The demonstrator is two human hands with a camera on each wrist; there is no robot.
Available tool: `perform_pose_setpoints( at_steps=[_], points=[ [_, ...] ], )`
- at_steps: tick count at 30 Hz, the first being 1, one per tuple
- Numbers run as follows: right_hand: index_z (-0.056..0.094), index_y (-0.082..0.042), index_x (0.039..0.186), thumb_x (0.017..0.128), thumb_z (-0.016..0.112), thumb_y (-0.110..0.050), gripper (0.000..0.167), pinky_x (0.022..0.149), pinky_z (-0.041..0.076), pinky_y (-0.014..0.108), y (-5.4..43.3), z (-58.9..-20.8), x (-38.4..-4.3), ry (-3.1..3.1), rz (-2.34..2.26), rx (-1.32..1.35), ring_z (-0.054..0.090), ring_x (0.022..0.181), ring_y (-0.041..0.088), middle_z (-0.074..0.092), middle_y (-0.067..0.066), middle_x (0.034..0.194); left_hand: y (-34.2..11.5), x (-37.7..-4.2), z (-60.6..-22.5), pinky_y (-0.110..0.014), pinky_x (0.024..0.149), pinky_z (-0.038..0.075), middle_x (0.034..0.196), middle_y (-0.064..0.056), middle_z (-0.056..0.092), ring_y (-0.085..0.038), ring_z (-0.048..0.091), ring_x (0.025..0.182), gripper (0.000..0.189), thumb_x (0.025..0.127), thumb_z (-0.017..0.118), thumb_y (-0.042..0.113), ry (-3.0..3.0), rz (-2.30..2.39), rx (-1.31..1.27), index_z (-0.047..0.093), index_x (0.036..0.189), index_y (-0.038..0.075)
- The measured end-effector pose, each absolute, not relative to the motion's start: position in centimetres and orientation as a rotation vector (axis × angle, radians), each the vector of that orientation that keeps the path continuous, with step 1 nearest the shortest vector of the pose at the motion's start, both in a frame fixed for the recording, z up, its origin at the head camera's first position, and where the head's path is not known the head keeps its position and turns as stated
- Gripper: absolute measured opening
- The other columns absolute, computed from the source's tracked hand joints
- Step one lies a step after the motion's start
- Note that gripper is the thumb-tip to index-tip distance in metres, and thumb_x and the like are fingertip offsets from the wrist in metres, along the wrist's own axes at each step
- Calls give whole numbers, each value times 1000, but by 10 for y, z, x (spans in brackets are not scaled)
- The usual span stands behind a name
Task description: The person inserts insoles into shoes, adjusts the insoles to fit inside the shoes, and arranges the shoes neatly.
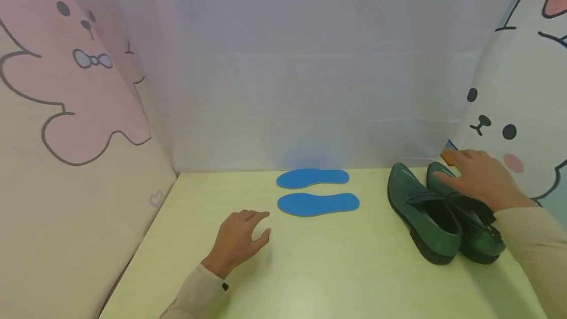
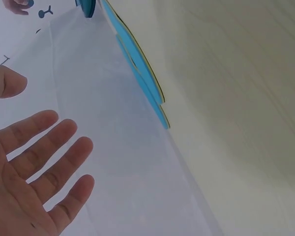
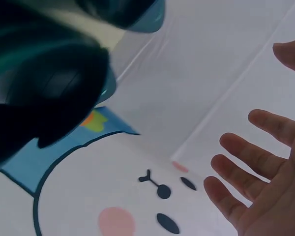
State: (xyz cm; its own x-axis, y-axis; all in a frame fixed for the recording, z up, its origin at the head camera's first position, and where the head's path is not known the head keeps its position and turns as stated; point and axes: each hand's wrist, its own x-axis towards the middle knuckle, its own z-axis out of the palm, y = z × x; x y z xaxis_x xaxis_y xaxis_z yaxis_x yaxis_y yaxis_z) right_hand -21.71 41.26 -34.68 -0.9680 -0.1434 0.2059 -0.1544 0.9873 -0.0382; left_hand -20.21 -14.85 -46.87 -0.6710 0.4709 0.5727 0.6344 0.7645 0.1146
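A pink cartoon figure wearing a bow tie [image 1: 93, 60] is printed on the left panel [image 1: 88, 210], beside which a pale yellow bench [image 1: 336, 270] is set. Over the bench's left part, the left hand [image 1: 236, 238] is held in a beige sleeve [image 1: 195, 292], its fingers released and spread, the thumb parted from them; nothing is grasped. To its right, near the foot of a whitish back sheet [image 1: 310, 73], two blue insoles are laid flat, the far insole [image 1: 312, 178] and the near insole [image 1: 319, 205] separated by a strip of bench, their broader ends turned left. Farther right, well apart from the insoles, two dark green shoes are stood side by side, toes directed toward the sheet: the left shoe [image 1: 420, 219] is seen in full, the right shoe [image 1: 473, 234] partly covered by the right hand [image 1: 487, 181]. That hand is held over the right shoe, its fingers likewise released, with nothing grasped. At far right, a white cartoon animal [image 1: 527, 82] is printed on the right panel.
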Motion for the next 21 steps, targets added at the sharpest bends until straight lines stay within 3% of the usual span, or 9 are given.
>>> perform_pose_setpoints(
  at_steps=[9, 21],
  points=[
    [43, 14, 140, 98, 56, -59, 85, 80, 46, 72, 446, -359, -225, -3082, 95, 62, 49, 107, 65, 46, 49, 127, -147, -201, -473, -35, 66, 58, 98, 4, 75, -16, 71, 87, 29, 86, 77, 31, -2440, -405, -853, 77, 112, 19],
    [40, 27, 133, 100, 56, -54, 89, 86, 44, 73, 474, -376, -248, -3234, 198, 91, 46, 110, 69, 45, 52, 126, -142, -197, -467, -33, 65, 57, 97, 6, 75, -14, 71, 85, 25, 86, 77, 32, -2475, -376, -844, 78, 108, 20]
  ],
)
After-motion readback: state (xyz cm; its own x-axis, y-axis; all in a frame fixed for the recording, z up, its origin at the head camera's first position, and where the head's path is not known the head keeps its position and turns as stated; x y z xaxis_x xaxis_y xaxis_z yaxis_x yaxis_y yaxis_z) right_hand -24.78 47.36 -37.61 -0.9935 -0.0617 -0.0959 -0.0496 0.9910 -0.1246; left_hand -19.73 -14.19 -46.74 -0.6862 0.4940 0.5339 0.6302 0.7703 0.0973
